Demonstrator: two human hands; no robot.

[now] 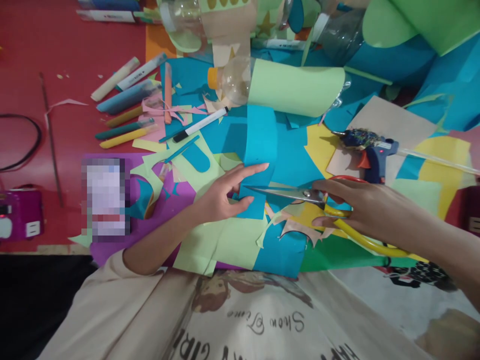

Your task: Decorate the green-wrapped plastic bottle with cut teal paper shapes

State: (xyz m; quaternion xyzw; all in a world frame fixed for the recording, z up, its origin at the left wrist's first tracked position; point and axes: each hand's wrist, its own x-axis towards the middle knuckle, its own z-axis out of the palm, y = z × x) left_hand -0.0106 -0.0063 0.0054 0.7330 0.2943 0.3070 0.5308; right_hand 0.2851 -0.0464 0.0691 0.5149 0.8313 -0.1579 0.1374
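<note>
My left hand (219,197) grips the lower part of a blue paper strip (260,135). Its index finger and thumb reach over the paper; the other fingers are partly hidden. From the right, my right hand (369,205) holds large scissors (279,192) with yellow and red handles. The blades lie across the strip, their tips close to my left fingers. The strip's upper end meets a clear plastic bottle (235,80), which lies on its side with an orange cap and a pale green paper wrap (296,87).
Paper scraps (296,227) cover the table. A glue gun (375,155) with a cord lies to the right. Several markers (123,97) and a black-capped white marker (202,124) are at the left, near a blurred phone (107,197). More bottles (341,37) lie at the back.
</note>
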